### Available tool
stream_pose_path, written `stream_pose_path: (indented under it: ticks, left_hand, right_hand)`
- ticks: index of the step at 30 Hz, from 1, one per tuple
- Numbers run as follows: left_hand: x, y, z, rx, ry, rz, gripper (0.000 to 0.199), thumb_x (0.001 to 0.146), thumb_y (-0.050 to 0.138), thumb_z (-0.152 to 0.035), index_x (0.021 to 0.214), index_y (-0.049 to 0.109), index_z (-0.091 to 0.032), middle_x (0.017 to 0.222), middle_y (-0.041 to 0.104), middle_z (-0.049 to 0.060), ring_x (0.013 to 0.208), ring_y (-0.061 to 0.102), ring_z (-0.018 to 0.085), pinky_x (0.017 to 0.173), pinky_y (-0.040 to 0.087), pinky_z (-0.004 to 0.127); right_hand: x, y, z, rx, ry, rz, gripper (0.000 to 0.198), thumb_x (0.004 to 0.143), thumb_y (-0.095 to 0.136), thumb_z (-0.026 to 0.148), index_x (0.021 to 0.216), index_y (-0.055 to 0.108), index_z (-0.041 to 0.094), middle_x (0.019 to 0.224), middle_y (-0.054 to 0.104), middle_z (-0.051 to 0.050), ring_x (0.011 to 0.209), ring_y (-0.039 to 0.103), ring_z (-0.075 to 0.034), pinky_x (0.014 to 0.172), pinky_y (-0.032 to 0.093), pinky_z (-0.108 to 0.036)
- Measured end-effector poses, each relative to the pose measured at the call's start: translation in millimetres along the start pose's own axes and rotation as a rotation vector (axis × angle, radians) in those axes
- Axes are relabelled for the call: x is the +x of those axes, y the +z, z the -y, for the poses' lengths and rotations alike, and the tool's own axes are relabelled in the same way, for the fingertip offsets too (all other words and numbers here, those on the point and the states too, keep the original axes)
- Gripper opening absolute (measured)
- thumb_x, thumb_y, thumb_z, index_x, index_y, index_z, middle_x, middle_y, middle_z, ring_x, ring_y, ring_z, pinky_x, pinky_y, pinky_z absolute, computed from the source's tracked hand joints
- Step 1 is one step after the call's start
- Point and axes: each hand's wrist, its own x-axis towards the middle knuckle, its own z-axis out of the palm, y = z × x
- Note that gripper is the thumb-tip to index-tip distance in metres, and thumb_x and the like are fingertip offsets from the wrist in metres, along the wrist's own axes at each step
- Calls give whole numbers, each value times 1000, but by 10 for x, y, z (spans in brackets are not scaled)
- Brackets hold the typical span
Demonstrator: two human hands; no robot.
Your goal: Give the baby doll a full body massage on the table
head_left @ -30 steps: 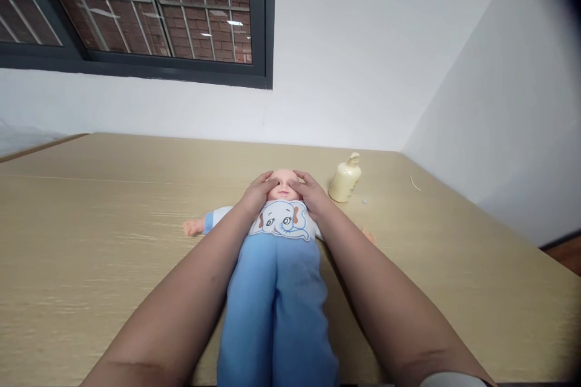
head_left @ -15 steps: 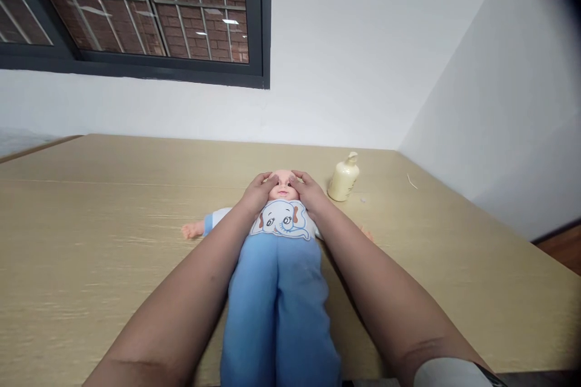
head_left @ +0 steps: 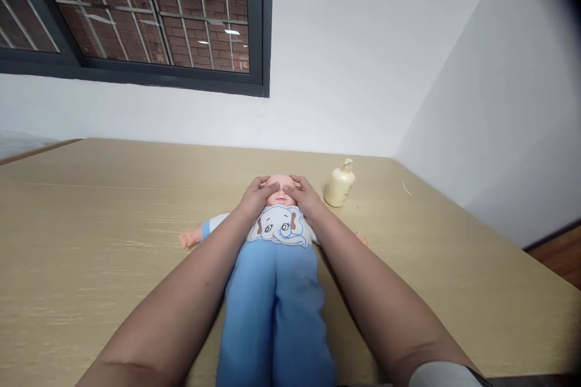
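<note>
A baby doll (head_left: pixel 275 314) lies on its back, its head away from me. It wears blue trousers and a white top with an elephant patch (head_left: pixel 279 227). My left hand (head_left: pixel 258 196) cups the left side of the doll's head (head_left: pixel 280 180), with the thumb laid across the face. On the opposite side, my right hand (head_left: pixel 305 196) holds the head in the same way. Both thumbs cover the eye area and nearly meet at the nose. The mouth shows below them. One doll arm reaches out past my left forearm; the other is mostly hidden behind my right forearm.
A cream pump bottle (head_left: pixel 339 184) stands on the wooden table (head_left: pixel 113 205), right of the doll's head. A thin pale strip (head_left: pixel 406 188) lies farther right. Behind the table are a white wall (head_left: pixel 336 72) and a dark-framed window (head_left: pixel 259 24) with metal bars.
My thumbs have slid inward and slightly down on the doll's face, now hiding its eyes. Both hands stay around the head. The camera view has shifted slightly.
</note>
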Motion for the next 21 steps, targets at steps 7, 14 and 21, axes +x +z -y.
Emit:
stream_pose_path:
  ticks: [7,14,21]
  left_hand:
    - [13,6,-3,57,8,-17,47,69,81,-40,106,64,-16,106,69,12,94,67,26,83,52,37]
    - [31,-14,50,-31,-34,32,45,71,76,-46,103,65,-17,101,71,10,93,68,26,82,53,37]
    - [63,-56,104,-129,-62,109,40,71,73,-37,105,67,-17,111,72,14,98,69,29,83,56,40]
  right_hand:
    - [34,33,9,-56,-8,-46,53,72,77,46,116,56,25,102,68,-5,87,69,-22,78,57,-39]
    - [50,-4,-16,34,94,-32,43,80,68,40,121,58,28,103,70,-5,95,69,-24,82,58,-42]
    - [55,-40,-28,159,115,39,46,78,65,28,123,57,26,113,69,-7,102,68,-25,87,57,-42]
